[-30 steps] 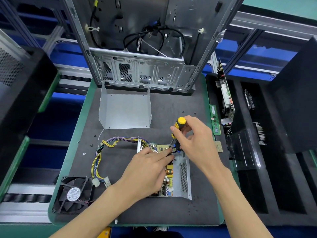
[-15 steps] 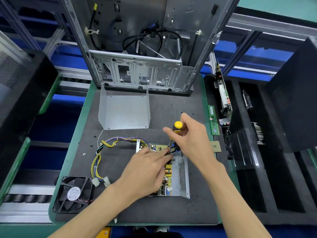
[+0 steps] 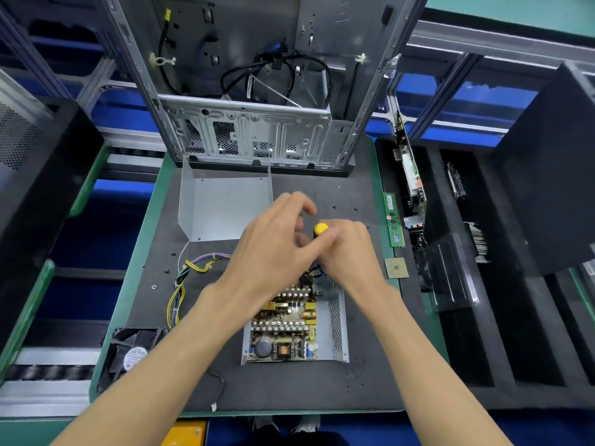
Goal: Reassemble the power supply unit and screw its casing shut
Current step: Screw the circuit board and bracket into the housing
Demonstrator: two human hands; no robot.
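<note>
The open power supply unit [image 3: 294, 329] is sat on the tabletop [image 3: 289, 387], circuit board exposed. A yellow-capped screwdriver [image 3: 320, 229] is gripped upright at its far end by the right hand [image 3: 349, 252]. The left hand [image 3: 273, 249] is held loosely spread just beside it (nothing pinched). The metal cover [image 3: 225, 204] is parked behind.

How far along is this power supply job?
Done: the circuit board sits in its open metal tray. In hand: the right hand grips a yellow-capped screwdriver at the board's far end. Left: the fan and metal cover lie apart, unfitted.
</note>
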